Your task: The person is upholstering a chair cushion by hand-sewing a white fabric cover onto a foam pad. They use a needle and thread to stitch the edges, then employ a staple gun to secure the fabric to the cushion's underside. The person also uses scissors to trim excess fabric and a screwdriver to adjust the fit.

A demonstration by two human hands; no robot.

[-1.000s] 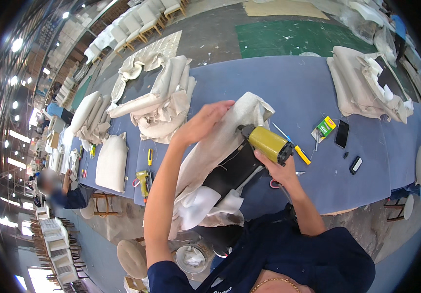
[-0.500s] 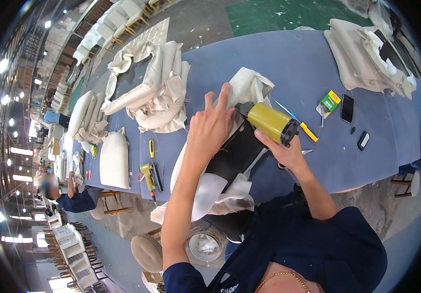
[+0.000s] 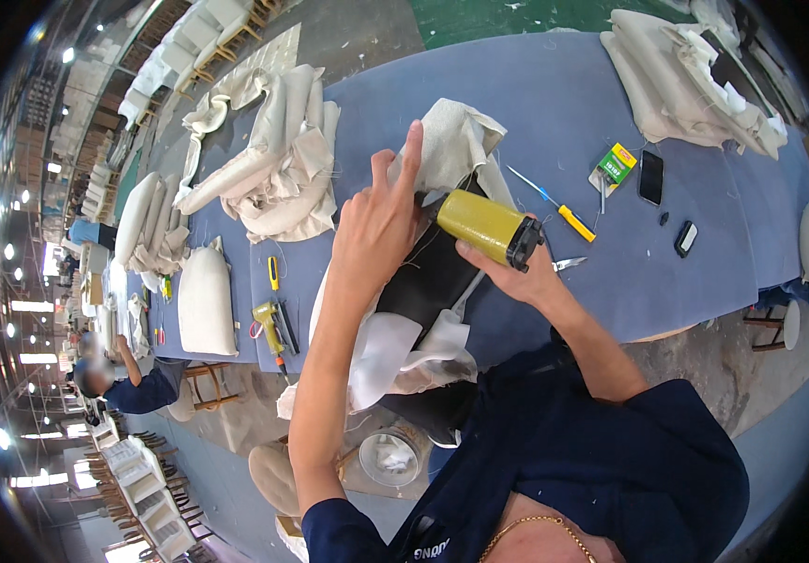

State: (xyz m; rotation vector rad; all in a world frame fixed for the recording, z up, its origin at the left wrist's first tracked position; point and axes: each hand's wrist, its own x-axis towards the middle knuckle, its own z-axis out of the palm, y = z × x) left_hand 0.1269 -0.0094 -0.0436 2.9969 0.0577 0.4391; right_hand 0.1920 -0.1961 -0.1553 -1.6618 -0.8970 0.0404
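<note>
I see the yellow, cylindrical, black-capped tool [image 3: 480, 226] clamped in the right hand [image 3: 522, 278], over the cream-fabric, black-backed cushion [image 3: 450, 145]. Its long axis slants, nose toward the left hand [image 3: 373, 228], whose grip I cannot tell.

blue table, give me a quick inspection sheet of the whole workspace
surface: blue table, bare between the items
job's things: yellow tool; cream fabric
clutter: phone, green-and-yellow box, yellow-handled screwdriver, second yellow tool
hands: right hand grips the yellow tool; left hand over the cream fabric, fingers spread, contact unclear
cables: none clearly made out
surroundings: bucket below the table edge; co-worker seated at left
</note>
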